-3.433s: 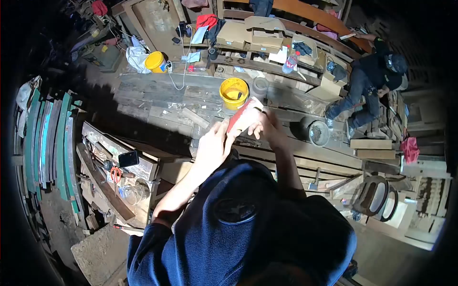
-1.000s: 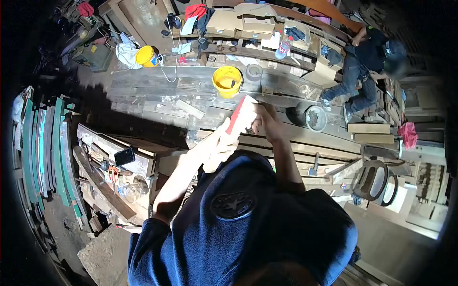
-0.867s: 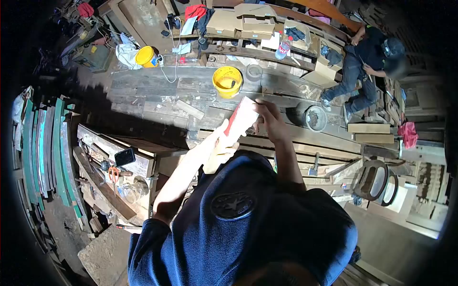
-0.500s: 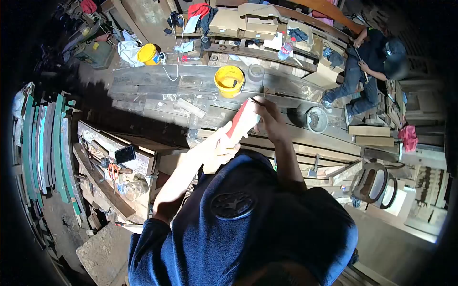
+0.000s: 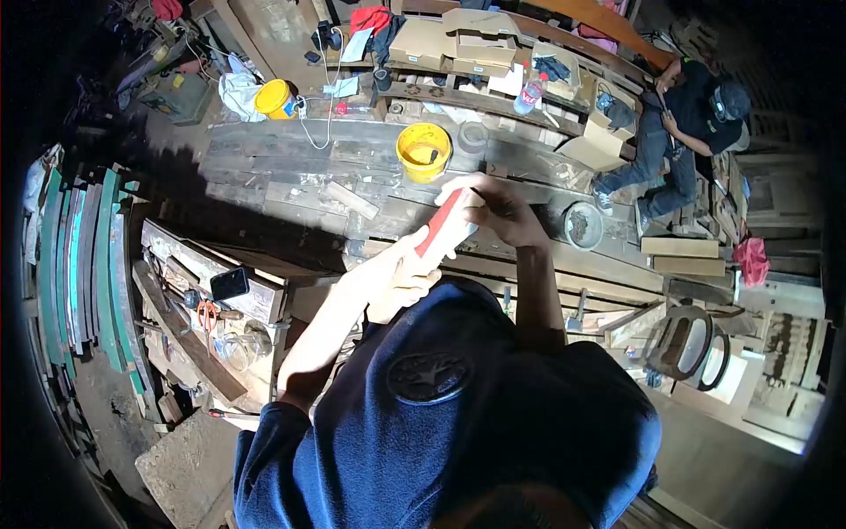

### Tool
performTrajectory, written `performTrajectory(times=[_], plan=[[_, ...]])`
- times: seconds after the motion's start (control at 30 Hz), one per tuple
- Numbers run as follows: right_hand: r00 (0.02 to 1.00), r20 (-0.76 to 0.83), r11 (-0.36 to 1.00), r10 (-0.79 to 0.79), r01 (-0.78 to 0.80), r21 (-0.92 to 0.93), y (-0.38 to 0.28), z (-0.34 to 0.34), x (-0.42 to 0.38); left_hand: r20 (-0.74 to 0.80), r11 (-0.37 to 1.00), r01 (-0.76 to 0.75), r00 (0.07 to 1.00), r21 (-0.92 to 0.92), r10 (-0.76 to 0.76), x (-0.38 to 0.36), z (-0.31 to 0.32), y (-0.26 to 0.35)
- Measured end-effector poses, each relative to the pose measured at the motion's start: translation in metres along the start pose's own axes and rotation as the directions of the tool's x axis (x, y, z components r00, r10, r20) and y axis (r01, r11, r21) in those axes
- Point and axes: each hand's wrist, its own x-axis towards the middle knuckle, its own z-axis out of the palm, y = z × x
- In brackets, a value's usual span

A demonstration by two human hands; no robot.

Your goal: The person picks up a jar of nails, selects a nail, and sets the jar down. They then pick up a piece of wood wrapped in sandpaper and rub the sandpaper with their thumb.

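In front of my chest is a long pale block with a red side [image 5: 441,220], tilted so its far end points up and to the right. Whether it is wood or something else I cannot make out under the bright light. My left hand [image 5: 407,275] is wrapped round its near end. At the far end, the curled fingers of my right hand [image 5: 498,210] close over the tip and partly hide it. A yellow bucket [image 5: 423,175] with a dark item inside stands on the plank floor beyond my hands.
To the left, a workbench [image 5: 256,300] carries a phone [image 5: 230,283], orange-handled scissors [image 5: 208,315] and a glass jar [image 5: 242,350]. A grey bucket [image 5: 583,226] stands at right. Another person [image 5: 679,132] sits farther back, holding a long thin piece. Cardboard boxes [image 5: 467,40] line the back.
My right hand has shifted slightly, its fingers now curled farther over the block's far end. My left hand keeps its hold almost in place.
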Motion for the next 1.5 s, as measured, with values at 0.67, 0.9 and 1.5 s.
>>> performTrajectory(times=[0.67, 0.9, 1.5], plan=[[0.995, -0.022, 0.993, -0.099, 0.097, -0.064, -0.003, -0.003, 0.006, 0.203, 0.994, 0.009, 0.979, -0.11, 0.014, 0.01, 0.003, 0.001], [0.994, -0.049, 0.987, -0.094, 0.086, -0.136, -0.007, -0.006, 0.008, 0.035, 0.973, 0.037, 0.999, -0.226, -0.03, 0.01, 0.015, 0.005], [0.993, -0.105, 0.998, 0.055, -0.056, -0.008, -0.019, -0.003, 0.01, 0.209, 0.985, 0.055, 0.978, -0.161, -0.021, 0.02, -0.009, -0.001]])
